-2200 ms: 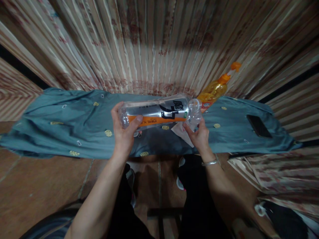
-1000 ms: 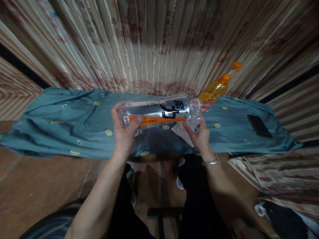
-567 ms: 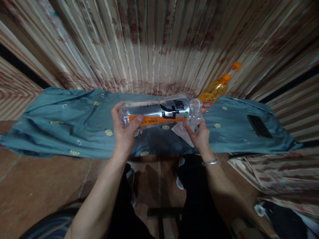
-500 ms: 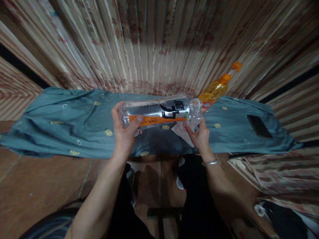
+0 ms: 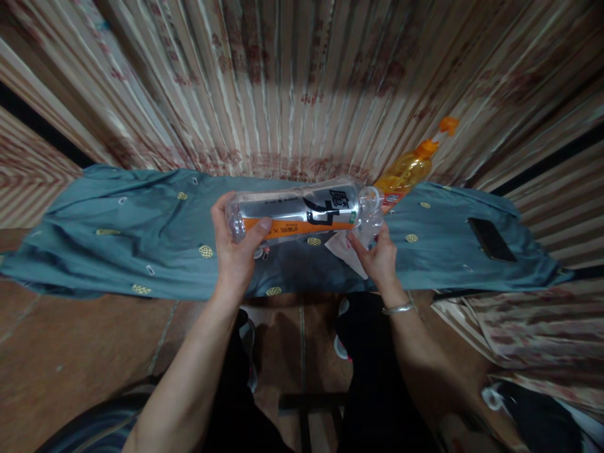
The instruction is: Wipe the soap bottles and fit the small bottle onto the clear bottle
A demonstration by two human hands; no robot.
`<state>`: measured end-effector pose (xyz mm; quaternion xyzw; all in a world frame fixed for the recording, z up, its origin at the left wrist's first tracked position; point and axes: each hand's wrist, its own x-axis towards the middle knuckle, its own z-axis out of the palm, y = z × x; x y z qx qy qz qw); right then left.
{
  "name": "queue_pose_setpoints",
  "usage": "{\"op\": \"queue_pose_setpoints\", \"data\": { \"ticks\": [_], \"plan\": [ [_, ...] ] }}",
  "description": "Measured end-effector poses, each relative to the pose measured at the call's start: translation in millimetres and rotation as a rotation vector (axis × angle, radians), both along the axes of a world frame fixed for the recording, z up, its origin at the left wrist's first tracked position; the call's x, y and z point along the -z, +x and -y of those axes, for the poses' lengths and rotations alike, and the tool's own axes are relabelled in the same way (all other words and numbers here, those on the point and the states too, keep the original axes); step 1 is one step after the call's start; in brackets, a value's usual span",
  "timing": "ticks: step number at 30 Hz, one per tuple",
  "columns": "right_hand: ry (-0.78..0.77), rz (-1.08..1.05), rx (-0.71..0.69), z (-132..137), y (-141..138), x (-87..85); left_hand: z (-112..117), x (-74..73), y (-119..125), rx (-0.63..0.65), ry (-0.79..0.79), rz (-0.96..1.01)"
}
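Note:
A clear plastic bottle [image 5: 302, 211] with a silver and orange label lies sideways between my hands, above the cloth-covered table. My left hand [image 5: 238, 245] is wrapped round its base end, thumb on the label. At the neck end, my right hand [image 5: 377, 255] grips the bottle from below, and its far fingers are hidden. A white tissue or paper [image 5: 346, 255] shows beside the right hand, under the bottle; whether that hand touches it I cannot tell. Behind the bottle's neck stands an orange spray bottle [image 5: 406, 167] with an orange trigger head.
The teal patterned cloth [image 5: 155, 251] covers a long narrow table. A black phone [image 5: 491, 239] lies at its right end. Pleated curtains [image 5: 302, 94] hang close behind and at both sides. A dark bar [image 5: 311, 402] stands on the tiled floor between my legs.

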<state>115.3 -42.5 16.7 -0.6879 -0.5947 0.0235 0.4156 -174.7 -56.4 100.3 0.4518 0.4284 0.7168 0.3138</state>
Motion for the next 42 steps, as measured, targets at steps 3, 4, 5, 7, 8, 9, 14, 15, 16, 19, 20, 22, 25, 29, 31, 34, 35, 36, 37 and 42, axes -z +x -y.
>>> {"op": "queue_pose_setpoints", "data": {
  "ticks": [3, 4, 5, 7, 8, 9, 14, 15, 16, 19, 20, 22, 25, 29, 31, 34, 35, 36, 37, 42],
  "plan": [
    [0.004, 0.014, -0.002, -0.3, 1.0, 1.4, 1.1, -0.1, 0.2, 0.019, 0.005, 0.009],
    [0.006, 0.018, -0.001, -0.3, 1.1, 1.6, 1.1, 0.0, 0.2, 0.021, 0.008, 0.005],
    [0.009, 0.019, -0.001, -0.3, 1.0, 1.7, 0.9, 0.3, 0.0, 0.019, 0.011, -0.002],
    [0.015, 0.018, 0.001, -0.2, 0.5, 1.5, 0.1, 1.0, -0.5, 0.006, 0.016, -0.025],
    [0.018, 0.017, 0.002, -0.1, 0.1, 1.2, -0.5, 1.4, -0.8, -0.001, 0.015, -0.037],
    [0.021, 0.015, 0.004, -0.1, -0.3, 0.9, -1.1, 1.9, -1.1, -0.002, 0.009, -0.046],
    [0.013, 0.006, 0.014, 0.2, -1.4, -0.5, -1.9, 2.2, -1.0, 0.021, -0.015, -0.025],
    [0.008, 0.002, 0.012, 0.3, -1.3, -0.7, -1.5, 1.7, -0.7, 0.02, -0.012, -0.018],
    [0.003, -0.002, 0.008, 0.3, -1.1, -0.8, -1.1, 1.2, -0.2, 0.021, -0.011, -0.011],
    [-0.002, -0.005, -0.009, 0.3, -0.4, -0.4, -0.2, -0.3, 0.5, 0.033, -0.018, 0.011],
    [-0.001, -0.004, -0.014, 0.3, -0.2, 0.0, -0.2, -0.5, 0.5, 0.033, -0.018, 0.013],
    [0.005, -0.002, -0.017, 0.1, 0.2, 0.9, -0.5, -0.2, 0.1, 0.028, -0.013, -0.002],
    [0.016, 0.007, -0.014, -0.2, 0.5, 2.0, -1.6, 2.2, -1.1, 0.014, -0.001, -0.039],
    [0.024, 0.014, -0.01, 0.0, 0.2, 1.7, -3.3, 6.6, -2.8, 0.011, -0.007, -0.059],
    [0.021, 0.01, -0.011, 0.4, 0.2, 1.0, -3.7, 7.4, -3.1, 0.007, -0.005, -0.061],
    [0.007, 0.005, -0.017, 0.8, 0.1, -0.2, -3.1, 5.8, -2.2, 0.016, -0.008, -0.032],
    [0.004, 0.004, -0.017, 0.9, 0.1, -0.6, -2.6, 4.6, -1.6, 0.02, -0.011, -0.018],
    [0.001, 0.004, -0.015, 0.9, -0.1, -0.8, -2.0, 3.4, -0.9, 0.02, -0.013, -0.005],
    [-0.002, 0.004, -0.012, 0.8, -0.3, -1.1, -1.3, 2.2, -0.2, 0.018, -0.014, 0.002],
    [-0.01, -0.005, -0.011, 0.6, -0.7, -1.7, 1.2, -1.2, 1.2, 0.007, -0.004, -0.013]
  ]
}}
